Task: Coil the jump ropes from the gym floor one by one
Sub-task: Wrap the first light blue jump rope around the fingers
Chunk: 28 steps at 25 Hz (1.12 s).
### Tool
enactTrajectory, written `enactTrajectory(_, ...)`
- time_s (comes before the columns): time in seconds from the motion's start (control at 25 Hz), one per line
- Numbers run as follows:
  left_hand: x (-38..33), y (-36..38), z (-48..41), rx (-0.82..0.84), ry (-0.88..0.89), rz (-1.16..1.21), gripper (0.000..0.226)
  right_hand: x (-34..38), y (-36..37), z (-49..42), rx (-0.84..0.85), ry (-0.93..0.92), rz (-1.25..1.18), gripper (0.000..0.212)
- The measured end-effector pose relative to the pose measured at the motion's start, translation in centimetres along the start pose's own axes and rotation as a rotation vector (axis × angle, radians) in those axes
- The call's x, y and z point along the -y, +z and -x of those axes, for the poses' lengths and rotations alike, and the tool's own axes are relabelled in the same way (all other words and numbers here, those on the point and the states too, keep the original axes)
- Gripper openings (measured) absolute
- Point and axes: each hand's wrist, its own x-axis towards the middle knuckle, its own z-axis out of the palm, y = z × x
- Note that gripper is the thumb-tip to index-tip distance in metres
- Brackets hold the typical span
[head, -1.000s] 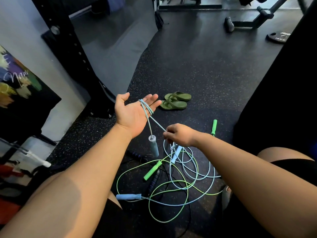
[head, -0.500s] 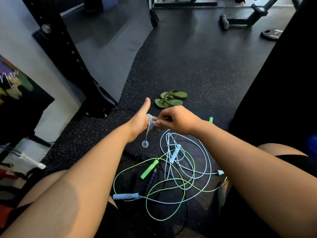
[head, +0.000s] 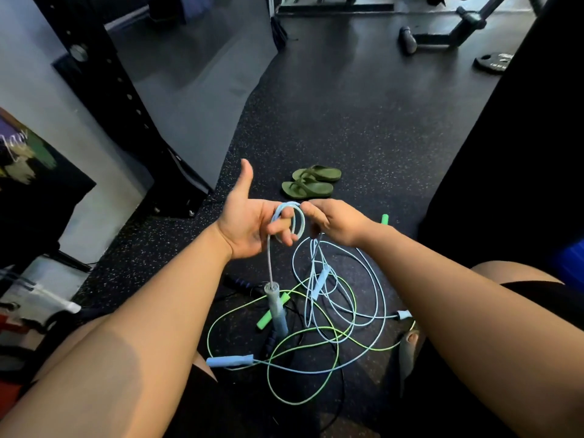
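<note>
A light blue jump rope [head: 297, 221] is looped in small coils round the fingers of my left hand [head: 249, 226], whose thumb points up. One grey-blue handle [head: 274, 306] of this rope hangs below that hand on a short length of cord. My right hand [head: 335, 221] pinches the same blue cord just right of the coils. The rest of the blue rope lies tangled on the floor with a green jump rope [head: 316, 343] and a black jump rope [head: 271, 339]. A second blue handle [head: 229, 361] lies near my left knee.
A pair of green flip-flops [head: 311, 181] lies on the black speckled floor beyond my hands. A black rack upright [head: 126, 99] stands at the left, a weight plate [head: 493, 61] and a bench frame [head: 448, 30] at the far right. My knees flank the rope pile.
My left hand went from open palm to thumb-up with more blue loops round its fingers. My right hand rose from the pile to the coils, and the hanging handle dropped lower.
</note>
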Motion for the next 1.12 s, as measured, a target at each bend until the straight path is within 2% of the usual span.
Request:
enactTrajectory(0.12,-0.7,-0.4,0.3,-0.027,0.141,0.294,0.102,-0.6,1.6,0.0,0.051,0.098,-0.055,0.054)
enactTrajectory(0.24,-1.3,-1.5,0.4,-0.086,0.338,0.516,0.104,-1.2,3.4,0.4,0.298,0.16,0.036,0.037)
enactTrajectory(0.32,-1.4,-2.0,0.4,-0.143,0.425,0.547,0.102,-1.2,3.9,0.6,0.378,0.156,0.071,0.031)
enactTrajectory(0.52,-1.3,-2.7,-0.3,-0.309,0.537,0.516,0.097,1.7,2.5,0.4,0.353,0.036,0.125,0.035)
enactTrajectory(0.6,-1.1,-2.8,-0.9,-0.42,0.502,0.384,0.093,2.9,1.9,0.5,0.311,-0.051,0.181,0.035)
enactTrajectory(0.72,0.0,-2.9,-1.9,-0.571,0.347,0.087,0.088,4.2,0.8,0.5,0.235,-0.144,0.16,0.036)
enactTrajectory(0.88,1.8,-2.5,-2.5,-0.446,0.16,-0.148,0.08,5.3,-0.4,0.6,0.167,-0.172,-0.023,0.034)
enactTrajectory(1.0,1.9,-1.9,-2.5,-0.384,0.163,-0.162,0.083,5.0,-1.2,0.7,0.043,-0.013,-0.194,0.037)
enactTrajectory(1.12,1.9,-1.6,-2.4,-0.386,0.099,-0.241,0.09,2.3,-1.6,-0.3,-0.139,0.221,-0.03,0.04)
